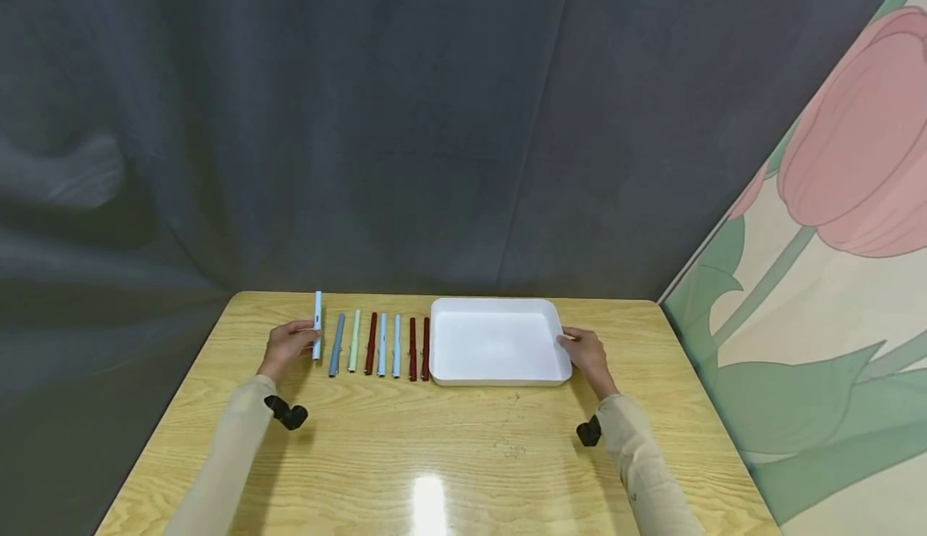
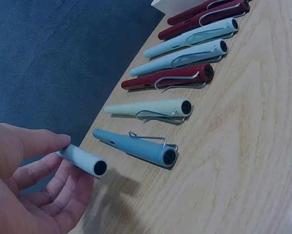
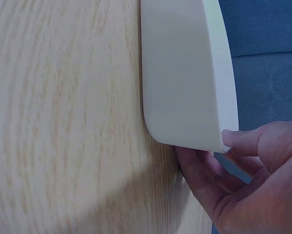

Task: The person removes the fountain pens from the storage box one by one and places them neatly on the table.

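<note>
Between thumb and fingers my left hand pinches a light blue pen, held at the left end of a row of pens. Nearest to it on the table lies a darker blue pen with a wire clip. A pale green pen comes after that, then a dark red pen, two light blue pens and two more dark red ones. My right hand grips the right side of a white tray, thumb on the rim and fingers against the outer wall, as the right wrist view shows.
The tray stands on a wooden table, just right of the last dark red pen. A dark curtain hangs behind the table's back edge. To the right is a wall panel with a tulip picture.
</note>
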A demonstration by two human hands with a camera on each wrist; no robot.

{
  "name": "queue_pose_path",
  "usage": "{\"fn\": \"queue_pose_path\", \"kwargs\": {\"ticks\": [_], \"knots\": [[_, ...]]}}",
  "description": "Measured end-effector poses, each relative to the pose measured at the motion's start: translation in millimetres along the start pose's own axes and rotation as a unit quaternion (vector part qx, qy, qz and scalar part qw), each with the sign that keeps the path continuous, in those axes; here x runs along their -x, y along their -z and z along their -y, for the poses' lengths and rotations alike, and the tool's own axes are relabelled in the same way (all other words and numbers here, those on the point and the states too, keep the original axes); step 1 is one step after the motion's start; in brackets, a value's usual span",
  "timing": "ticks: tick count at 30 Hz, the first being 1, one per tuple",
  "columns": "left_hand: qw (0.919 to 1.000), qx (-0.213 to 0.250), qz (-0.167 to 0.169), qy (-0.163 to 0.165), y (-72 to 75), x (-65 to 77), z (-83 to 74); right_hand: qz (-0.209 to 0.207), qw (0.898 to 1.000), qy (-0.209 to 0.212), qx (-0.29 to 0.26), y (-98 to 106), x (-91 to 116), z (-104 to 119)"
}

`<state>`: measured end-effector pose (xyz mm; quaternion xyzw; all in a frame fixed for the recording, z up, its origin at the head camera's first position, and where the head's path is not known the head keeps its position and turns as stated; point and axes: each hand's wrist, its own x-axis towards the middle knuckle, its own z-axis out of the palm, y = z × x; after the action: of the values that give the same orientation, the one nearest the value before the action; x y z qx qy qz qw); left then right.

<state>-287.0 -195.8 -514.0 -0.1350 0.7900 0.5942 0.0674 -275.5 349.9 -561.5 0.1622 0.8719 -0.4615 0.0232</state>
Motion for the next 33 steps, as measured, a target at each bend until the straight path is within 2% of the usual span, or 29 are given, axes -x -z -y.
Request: {"fn": "queue_pose_path", "kwargs": {"ticks": [5, 13, 19, 27, 33], "knots": [[0.9999, -0.015, -0.002, 0.005, -1.0, 0.5, 3.2, 0.0, 1.0, 0.001, -0.005, 0.7, 0.9, 1.6], [0.9961, -0.088, -0.012, 0.004, -7.9, 0.2, 11.2, 0.0, 1.0, 0.005, 0.001, 1.2, 1.8, 1.6], [0.994, -0.108, -0.011, -0.006, -10.7, -2.0, 19.2, 0.0, 1.0, 0.002, 0.002, -0.2, 0.4, 2.1], [0.9816, -0.187, -0.041, -0.001, -14.0, -2.5, 20.2, 0.001, 1.0, 0.003, -0.003, -0.7, -1.6, 0.8], [0.9808, -0.19, -0.043, -0.001, -16.2, -3.0, 20.7, 0.003, 1.0, 0.001, -0.008, -0.7, -1.6, -1.7]]}}
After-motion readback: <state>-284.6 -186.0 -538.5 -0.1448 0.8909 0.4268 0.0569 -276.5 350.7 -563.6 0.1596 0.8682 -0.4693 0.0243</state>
